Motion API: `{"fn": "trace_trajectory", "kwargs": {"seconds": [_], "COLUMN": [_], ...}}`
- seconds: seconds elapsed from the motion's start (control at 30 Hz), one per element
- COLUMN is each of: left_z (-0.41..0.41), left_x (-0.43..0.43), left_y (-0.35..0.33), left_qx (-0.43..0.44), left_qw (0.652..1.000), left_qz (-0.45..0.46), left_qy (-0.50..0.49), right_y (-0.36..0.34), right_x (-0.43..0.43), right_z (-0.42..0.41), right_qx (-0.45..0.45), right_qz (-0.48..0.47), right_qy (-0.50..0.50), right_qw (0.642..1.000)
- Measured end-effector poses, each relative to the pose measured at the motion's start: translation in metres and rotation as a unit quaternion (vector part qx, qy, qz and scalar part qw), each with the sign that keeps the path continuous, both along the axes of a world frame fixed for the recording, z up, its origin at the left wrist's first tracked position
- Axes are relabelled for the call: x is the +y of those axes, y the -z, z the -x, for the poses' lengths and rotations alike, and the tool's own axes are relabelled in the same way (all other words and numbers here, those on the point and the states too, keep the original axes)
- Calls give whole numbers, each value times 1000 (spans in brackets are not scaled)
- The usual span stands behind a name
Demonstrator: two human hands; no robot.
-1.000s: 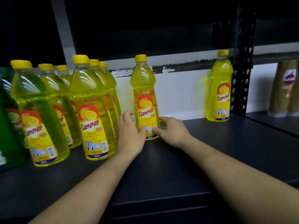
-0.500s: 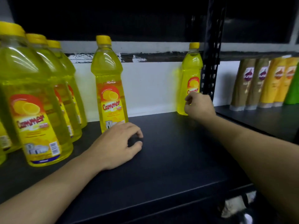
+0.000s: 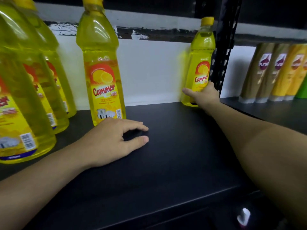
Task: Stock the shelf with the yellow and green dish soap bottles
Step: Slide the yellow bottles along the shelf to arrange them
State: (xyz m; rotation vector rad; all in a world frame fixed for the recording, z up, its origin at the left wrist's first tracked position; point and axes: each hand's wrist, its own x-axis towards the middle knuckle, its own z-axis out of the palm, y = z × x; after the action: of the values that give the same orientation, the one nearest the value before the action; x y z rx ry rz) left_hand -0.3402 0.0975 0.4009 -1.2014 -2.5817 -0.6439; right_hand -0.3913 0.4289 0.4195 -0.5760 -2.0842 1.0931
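Right hand (image 3: 205, 97) fingers wrapped round the lower body of a yellow dish soap bottle (image 3: 200, 63), upright at the back of the black shelf (image 3: 174, 163) beside the perforated upright post (image 3: 224, 47). Left hand (image 3: 109, 141) lies on the shelf, fingers loosely curled, holding nothing, just in front of another yellow bottle (image 3: 101, 72). More yellow bottles (image 3: 25, 97) clustered at left; pouches (image 3: 272, 72) on the neighbouring shelf at right.
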Motion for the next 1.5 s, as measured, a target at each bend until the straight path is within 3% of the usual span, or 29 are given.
{"fn": "trace_trajectory", "kwargs": {"seconds": [0.73, 1.07, 1.27, 1.5], "left_z": [-1, -6, -15, -40], "left_x": [-1, 0, -3, -14], "left_y": [-2, -6, -8, -21], "left_qx": [-30, -4, 6, 36], "left_qw": [999, 998, 986, 948], "left_qz": [-30, -51, -161, -302], "left_qy": [-14, -47, -51, -94], "right_y": [-9, -5, -4, -3], "right_x": [-13, -60, -99, -147], "right_z": [-42, -106, -133, -141], "right_qx": [-84, -81, -81, -72], "right_qz": [-59, -78, -96, -116], "right_qy": [-24, -112, -181, -234], "right_qw": [994, 987, 975, 963]}}
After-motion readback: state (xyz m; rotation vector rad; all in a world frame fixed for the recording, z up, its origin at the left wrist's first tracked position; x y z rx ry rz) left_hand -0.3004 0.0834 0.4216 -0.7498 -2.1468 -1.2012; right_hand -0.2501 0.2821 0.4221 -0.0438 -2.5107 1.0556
